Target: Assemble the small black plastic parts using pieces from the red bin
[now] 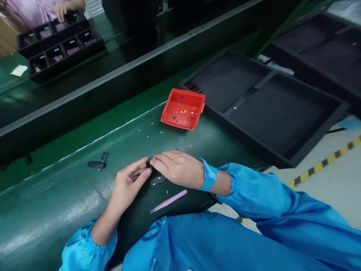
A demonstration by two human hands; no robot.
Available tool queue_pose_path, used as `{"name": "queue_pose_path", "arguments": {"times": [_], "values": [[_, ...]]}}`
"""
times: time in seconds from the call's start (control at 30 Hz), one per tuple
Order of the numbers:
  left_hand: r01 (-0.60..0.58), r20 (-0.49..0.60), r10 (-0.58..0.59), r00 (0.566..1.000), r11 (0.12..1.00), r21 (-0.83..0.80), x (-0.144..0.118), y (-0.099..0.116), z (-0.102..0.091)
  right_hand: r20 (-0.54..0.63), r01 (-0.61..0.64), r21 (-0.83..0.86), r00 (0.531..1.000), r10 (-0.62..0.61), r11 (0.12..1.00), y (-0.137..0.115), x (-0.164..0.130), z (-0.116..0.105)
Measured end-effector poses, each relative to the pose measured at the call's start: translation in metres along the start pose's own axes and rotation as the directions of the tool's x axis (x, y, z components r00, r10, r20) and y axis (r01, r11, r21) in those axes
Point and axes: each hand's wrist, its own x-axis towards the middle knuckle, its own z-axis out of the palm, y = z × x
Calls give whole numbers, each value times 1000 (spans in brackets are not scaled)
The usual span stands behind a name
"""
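Between the fingertips of my left hand (pixel 128 182) is a small black part (pixel 148 164), its kind too small to make out. My right hand (pixel 179 168) meets it from the other side, fingers closed together over its edge. Just below my right fingers, a flat black piece with small bright spots (pixel 158 180) lies on the green mat (pixel 70 203). Pink tweezers (pixel 170 200) rest nearer to me, tips pointing left. Left of my hands, several dark pieces (pixel 97 164) lie close together.
A red bin (pixel 183 109) with tiny bits inside stands beyond my hands. Large black trays (pixel 270 105) take up the right side. Across a raised grey-edged rail (pixel 135 67), another person's hand (pixel 63 11) is over black compartment trays (pixel 66 52).
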Motion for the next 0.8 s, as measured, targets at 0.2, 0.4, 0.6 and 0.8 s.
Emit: {"name": "queue_pose_path", "arguments": {"times": [0.2,0.4,0.6,0.8], "values": [[-455,196,423,885,697,554,-29,-24,6,121,161,118,977,-175,980,-16,-18,7],[-351,402,170,899,830,434,5,-8,-25,119,122,238,981,-153,964,-19,-18,30],[-27,-183,238,954,676,736,179,32,-121,178,-75,541,984,-27,838,-3,-9,23],[117,-388,254,886,687,717,287,48,-179,229,-249,674,966,124,696,7,-4,34]]}}
